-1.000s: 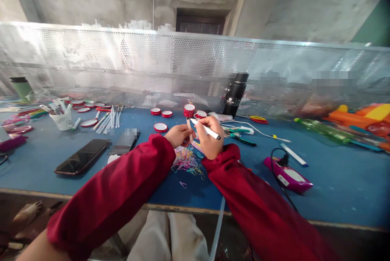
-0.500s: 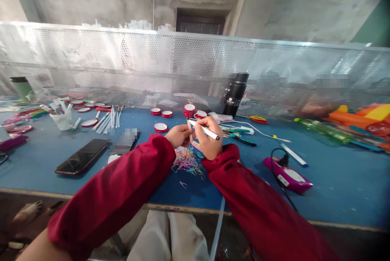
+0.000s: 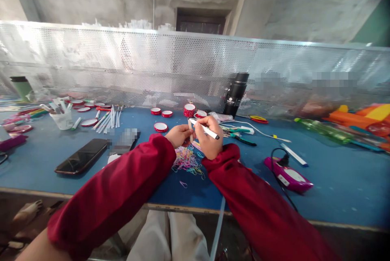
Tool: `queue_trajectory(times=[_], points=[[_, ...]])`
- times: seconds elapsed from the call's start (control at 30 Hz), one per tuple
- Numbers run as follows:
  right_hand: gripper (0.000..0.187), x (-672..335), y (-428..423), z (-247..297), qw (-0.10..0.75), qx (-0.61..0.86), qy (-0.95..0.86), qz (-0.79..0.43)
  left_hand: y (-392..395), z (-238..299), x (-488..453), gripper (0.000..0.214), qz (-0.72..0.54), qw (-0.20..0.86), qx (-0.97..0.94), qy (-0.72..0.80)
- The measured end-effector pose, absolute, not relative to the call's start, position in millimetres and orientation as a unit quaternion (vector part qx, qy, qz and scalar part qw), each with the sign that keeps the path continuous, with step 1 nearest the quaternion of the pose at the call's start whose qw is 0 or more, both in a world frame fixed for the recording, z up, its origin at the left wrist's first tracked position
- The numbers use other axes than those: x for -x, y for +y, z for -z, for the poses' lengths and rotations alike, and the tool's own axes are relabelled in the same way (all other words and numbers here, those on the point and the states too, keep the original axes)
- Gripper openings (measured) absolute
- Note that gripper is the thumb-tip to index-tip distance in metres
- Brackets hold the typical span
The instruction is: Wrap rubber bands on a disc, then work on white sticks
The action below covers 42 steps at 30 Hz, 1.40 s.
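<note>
My right hand [image 3: 211,141] is closed around a white marker pen [image 3: 210,131], whose black end points right and whose other end points left. Facing it, my left hand [image 3: 179,135] pinches a narrow, pale flat strip [image 3: 191,134], held roughly upright. The pen's left end is close to the top of the strip; whether they touch I cannot tell. Below both hands lies a loose heap of small pastel-coloured loops [image 3: 186,160]. One purple loop [image 3: 183,184] lies apart, nearer the table's front edge.
Several red-rimmed round discs [image 3: 160,127] sit behind my hands, some stacked. White sticks [image 3: 105,124] and a cup of pens [image 3: 61,120] are at left, with a phone [image 3: 83,157] nearer. A black bottle [image 3: 236,95], pliers [image 3: 242,139] and purple power strip [image 3: 289,175] are at right.
The pale strip in my left hand has turned slightly and stands more upright. Both hands stay almost in place, and the marker pen has barely shifted.
</note>
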State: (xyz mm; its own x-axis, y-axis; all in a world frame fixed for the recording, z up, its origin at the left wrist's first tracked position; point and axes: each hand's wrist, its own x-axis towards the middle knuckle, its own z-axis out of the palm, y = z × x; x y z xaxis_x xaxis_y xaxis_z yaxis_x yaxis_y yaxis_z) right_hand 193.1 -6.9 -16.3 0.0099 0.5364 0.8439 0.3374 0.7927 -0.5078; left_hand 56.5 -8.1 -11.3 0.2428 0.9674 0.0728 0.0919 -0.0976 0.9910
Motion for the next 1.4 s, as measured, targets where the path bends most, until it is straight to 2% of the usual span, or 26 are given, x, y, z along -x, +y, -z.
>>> queue_trajectory(times=[1.4], points=[[0.006,-193.0,-8.6,13.9,0.646,0.319,-0.691,-0.059,-8.4,11.0,-55.8,0.019,-0.433,0.511,-0.601,0.435]])
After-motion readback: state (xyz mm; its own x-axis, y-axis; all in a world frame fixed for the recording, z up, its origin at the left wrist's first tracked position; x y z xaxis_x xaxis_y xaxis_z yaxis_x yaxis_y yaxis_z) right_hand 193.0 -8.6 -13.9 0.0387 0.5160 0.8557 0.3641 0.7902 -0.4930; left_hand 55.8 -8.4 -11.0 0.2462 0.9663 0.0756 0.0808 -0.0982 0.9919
